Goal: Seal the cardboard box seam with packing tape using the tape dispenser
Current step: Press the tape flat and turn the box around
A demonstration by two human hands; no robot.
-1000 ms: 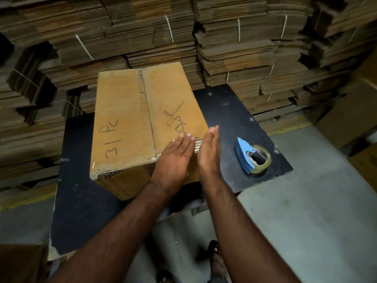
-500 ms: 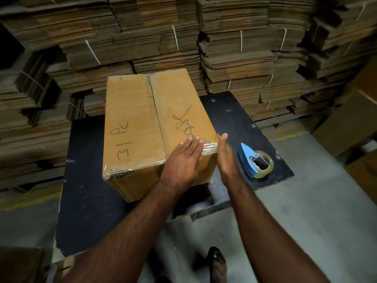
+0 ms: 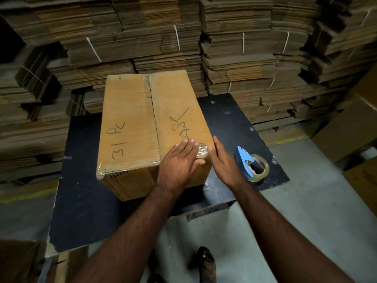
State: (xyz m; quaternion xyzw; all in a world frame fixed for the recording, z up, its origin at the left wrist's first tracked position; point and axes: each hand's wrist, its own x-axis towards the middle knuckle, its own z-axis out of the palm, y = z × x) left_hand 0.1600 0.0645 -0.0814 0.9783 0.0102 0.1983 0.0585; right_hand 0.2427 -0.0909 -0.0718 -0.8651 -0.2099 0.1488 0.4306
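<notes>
Pressing: left hand flat on brown cardboard box's taped near corner
Right hand: fingers straight, against box side
Blue tape dispenser: lying on black table, just right

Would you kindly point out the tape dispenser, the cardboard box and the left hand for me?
tape dispenser (image 3: 240, 160), head view, on its blue handle.
cardboard box (image 3: 130, 111), head view, on the left top flap.
left hand (image 3: 179, 162), head view, on the back of the hand.
</notes>
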